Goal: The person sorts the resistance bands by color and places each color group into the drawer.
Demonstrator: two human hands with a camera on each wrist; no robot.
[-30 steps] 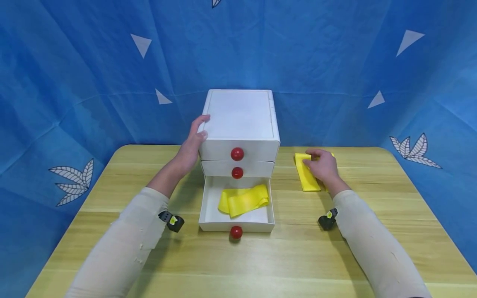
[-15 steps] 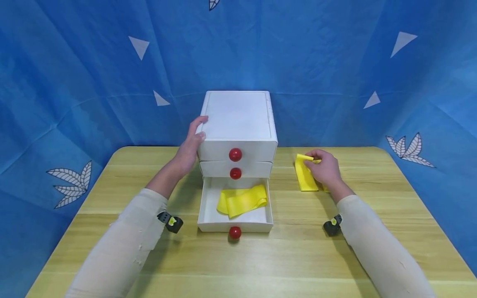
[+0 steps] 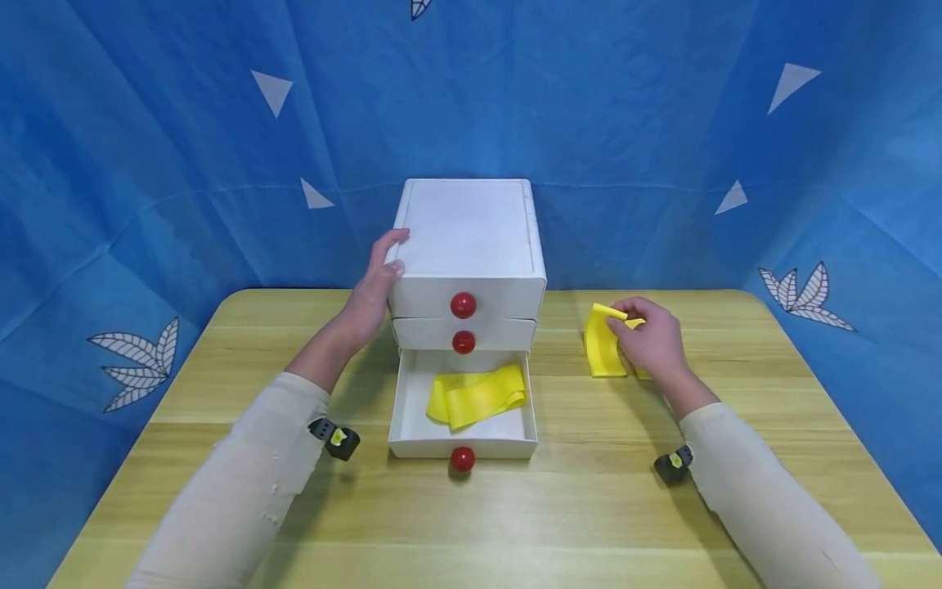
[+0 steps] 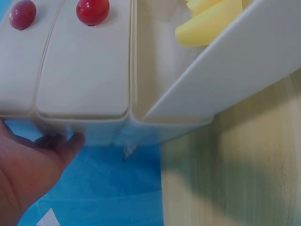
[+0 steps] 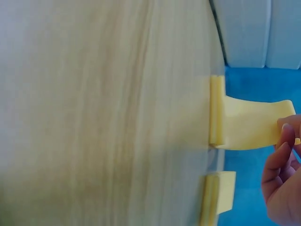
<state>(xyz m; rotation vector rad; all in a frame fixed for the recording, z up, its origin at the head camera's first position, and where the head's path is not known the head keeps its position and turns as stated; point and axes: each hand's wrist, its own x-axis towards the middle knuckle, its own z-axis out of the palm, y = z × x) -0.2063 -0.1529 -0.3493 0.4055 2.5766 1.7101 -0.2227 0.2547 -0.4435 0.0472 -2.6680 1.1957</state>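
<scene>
A white drawer cabinet (image 3: 471,229) with round red knobs stands near the back of the table. My left hand (image 3: 370,296) rests against its upper left side, thumb and a finger over the top edge. The bottom drawer (image 3: 419,449) is pulled out, and a folded yellow band (image 3: 482,398) lies in it. To the right of the cabinet, my right hand (image 3: 653,335) pinches the top end of another yellow band (image 3: 605,348). That end is lifted, while the folded part stays on the table in the right wrist view. Beside it lies another folded yellow band (image 5: 225,191), partly behind my hand in the head view.
The wooden table (image 3: 471,523) has rounded back corners. A blue curtain (image 3: 625,123) with white triangles and leaf prints hangs close behind the cabinet and along both sides. The two upper drawers (image 3: 427,296) are closed.
My right hand has taken the band's end between thumb and fingers, raised it and moved slightly right. My left hand stays on the cabinet.
</scene>
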